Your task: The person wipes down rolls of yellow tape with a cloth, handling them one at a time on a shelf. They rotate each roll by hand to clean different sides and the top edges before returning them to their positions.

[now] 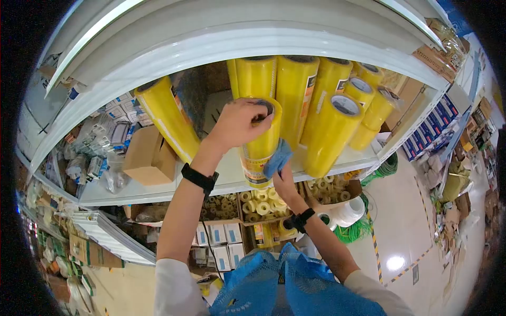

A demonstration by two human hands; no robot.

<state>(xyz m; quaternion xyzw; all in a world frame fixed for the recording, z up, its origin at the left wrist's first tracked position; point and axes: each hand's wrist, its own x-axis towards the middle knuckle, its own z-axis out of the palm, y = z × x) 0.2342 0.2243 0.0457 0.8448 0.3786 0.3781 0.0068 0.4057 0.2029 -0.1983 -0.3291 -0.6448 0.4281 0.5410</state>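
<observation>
their left hand (240,124) holds a yellow roll (262,149); their right hand (285,184) holds a blue rag (278,158), maybe wiping. more wiping needs holding tight.

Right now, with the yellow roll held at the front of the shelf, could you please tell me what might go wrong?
The labelled yellow roll is at the front edge of the shelf; if the left hand loses its top grip, it could fall towards the small pale rolls below. The right hand has a blue cloth at its side, and pushing there might tilt it. Other yellow rolls stand close behind, so a backward swing could knock them.
</observation>
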